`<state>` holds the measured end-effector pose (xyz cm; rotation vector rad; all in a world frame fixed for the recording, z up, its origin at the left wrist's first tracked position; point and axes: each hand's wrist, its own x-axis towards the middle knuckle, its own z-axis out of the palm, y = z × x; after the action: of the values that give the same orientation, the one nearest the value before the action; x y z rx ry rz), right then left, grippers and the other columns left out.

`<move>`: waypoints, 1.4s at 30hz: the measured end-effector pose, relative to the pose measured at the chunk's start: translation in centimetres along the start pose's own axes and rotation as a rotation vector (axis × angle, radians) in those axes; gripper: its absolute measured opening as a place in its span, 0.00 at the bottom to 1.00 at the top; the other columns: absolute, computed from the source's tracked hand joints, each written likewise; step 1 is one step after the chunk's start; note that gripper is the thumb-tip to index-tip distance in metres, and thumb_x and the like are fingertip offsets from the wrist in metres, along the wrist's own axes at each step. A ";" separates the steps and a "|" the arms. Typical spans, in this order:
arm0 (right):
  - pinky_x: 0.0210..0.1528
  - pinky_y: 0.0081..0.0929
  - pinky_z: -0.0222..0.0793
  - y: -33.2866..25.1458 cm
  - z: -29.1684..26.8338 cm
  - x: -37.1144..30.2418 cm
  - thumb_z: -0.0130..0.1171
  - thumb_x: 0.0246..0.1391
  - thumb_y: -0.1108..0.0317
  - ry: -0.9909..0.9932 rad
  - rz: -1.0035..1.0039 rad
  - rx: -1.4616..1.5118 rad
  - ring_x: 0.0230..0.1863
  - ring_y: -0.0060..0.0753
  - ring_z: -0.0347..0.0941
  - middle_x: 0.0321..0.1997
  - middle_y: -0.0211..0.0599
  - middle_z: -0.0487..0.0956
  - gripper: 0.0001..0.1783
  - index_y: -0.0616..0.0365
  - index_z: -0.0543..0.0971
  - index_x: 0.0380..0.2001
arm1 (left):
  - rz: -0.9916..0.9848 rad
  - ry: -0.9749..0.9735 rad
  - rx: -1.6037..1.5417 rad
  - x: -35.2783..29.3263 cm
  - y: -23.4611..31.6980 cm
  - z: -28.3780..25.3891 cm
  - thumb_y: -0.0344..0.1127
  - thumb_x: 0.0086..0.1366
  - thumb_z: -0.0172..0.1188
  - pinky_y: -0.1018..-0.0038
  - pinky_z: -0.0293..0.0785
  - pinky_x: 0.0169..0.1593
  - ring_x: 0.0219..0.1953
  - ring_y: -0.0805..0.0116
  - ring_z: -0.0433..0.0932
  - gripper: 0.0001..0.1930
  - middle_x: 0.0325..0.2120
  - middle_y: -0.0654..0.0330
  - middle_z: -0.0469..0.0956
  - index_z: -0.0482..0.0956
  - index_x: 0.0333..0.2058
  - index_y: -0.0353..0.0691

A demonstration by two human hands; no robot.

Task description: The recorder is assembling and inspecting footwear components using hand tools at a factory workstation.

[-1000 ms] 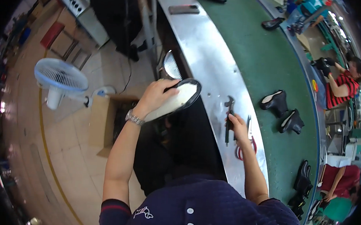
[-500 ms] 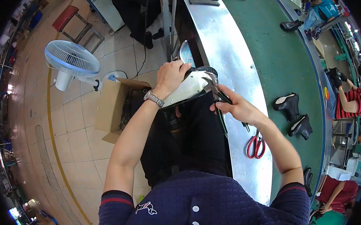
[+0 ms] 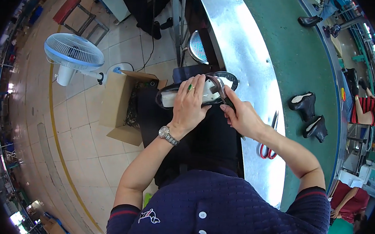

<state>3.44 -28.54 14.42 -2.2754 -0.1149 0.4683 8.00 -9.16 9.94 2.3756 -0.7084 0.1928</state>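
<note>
Nearest, the two forearms reach forward from the short sleeves, both bent at the elbow, the right one passing over the metal bench [image 3: 259, 183], the left one over the floor side. Above the dark-trousered lap, the shoe [image 3: 208, 97] lies sole up and slightly slanted, its right end at the bench's near edge as seen from above; whether it touches there I cannot tell. The left hand [image 3: 190, 104] is closed across the shoe's middle, back of the hand up, fingers together and pointing away, thumb out toward the near rim. The right hand [image 3: 242, 116] is wrapped around the dark handle of the pincers [image 3: 217, 86], thumb uppermost, with the tool's metal head against the pale sole just beside the left fingers. To the right, the red-handled scissors [image 3: 266, 152] lie on the bench close below the right forearm, narrowing the room there. Left of the shoe, the open carton [image 3: 114, 99] stands near its end, flaps spread. Beyond the shoe, bare metal runs along the bench, with a round mesh disc [image 3: 198, 47] near its inner edge. Farther right, the green surface [image 3: 271, 31] stretches broadly, two dark boots [image 3: 303, 105] well apart from the hands.
</note>
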 end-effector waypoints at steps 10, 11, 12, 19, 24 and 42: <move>0.28 0.47 0.69 -0.5 -2.1 -0.2 0.54 0.60 0.67 0.044 -0.135 -0.506 0.23 0.55 0.76 0.20 0.50 0.77 0.32 0.55 0.58 0.65 | 0.158 0.133 0.152 -0.9 -0.9 1.0 0.36 0.42 0.74 0.62 0.67 0.61 0.56 0.53 0.72 0.42 0.53 0.49 0.74 0.69 0.58 0.31; 0.29 0.52 0.67 -2.2 -3.7 0.4 0.55 0.59 0.66 -0.048 -0.086 -0.590 0.25 0.61 0.74 0.21 0.53 0.77 0.31 0.55 0.60 0.64 | 0.202 0.146 0.218 -0.9 -1.3 1.1 0.38 0.44 0.73 0.62 0.66 0.61 0.56 0.52 0.72 0.41 0.53 0.48 0.73 0.69 0.57 0.30; 0.29 0.44 0.69 -2.6 -5.0 0.9 0.56 0.59 0.66 -0.085 -0.141 -0.636 0.23 0.53 0.76 0.19 0.49 0.76 0.32 0.55 0.59 0.65 | 0.187 0.159 0.224 -1.0 -1.6 1.1 0.38 0.44 0.73 0.62 0.66 0.61 0.56 0.52 0.72 0.41 0.53 0.48 0.73 0.69 0.57 0.30; 0.30 0.48 0.72 -1.7 -1.8 3.9 0.54 0.59 0.68 0.233 -0.095 -0.321 0.26 0.59 0.77 0.23 0.52 0.79 0.34 0.53 0.56 0.67 | 0.241 0.167 0.296 -0.6 -1.5 1.6 0.40 0.48 0.70 0.61 0.66 0.61 0.56 0.49 0.72 0.39 0.54 0.43 0.72 0.69 0.57 0.27; 0.31 0.51 0.71 -4.7 -3.8 4.1 0.53 0.60 0.68 -0.003 -0.062 -0.264 0.26 0.62 0.76 0.23 0.53 0.79 0.33 0.54 0.56 0.67 | 0.189 0.173 0.284 -1.2 -1.9 1.5 0.40 0.50 0.69 0.60 0.65 0.62 0.57 0.47 0.71 0.37 0.55 0.41 0.71 0.69 0.56 0.26; 0.25 0.33 0.71 -3.7 -2.6 4.4 0.51 0.64 0.67 0.123 -0.059 -0.309 0.21 0.38 0.77 0.18 0.40 0.77 0.31 0.56 0.57 0.67 | 0.180 0.203 0.304 -0.9 -1.7 2.1 0.38 0.56 0.63 0.60 0.62 0.64 0.58 0.47 0.70 0.30 0.54 0.38 0.70 0.70 0.54 0.22</move>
<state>8.75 -26.85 17.44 -2.5889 -0.2038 0.2943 8.05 -8.94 7.06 2.5247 -0.8436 0.6506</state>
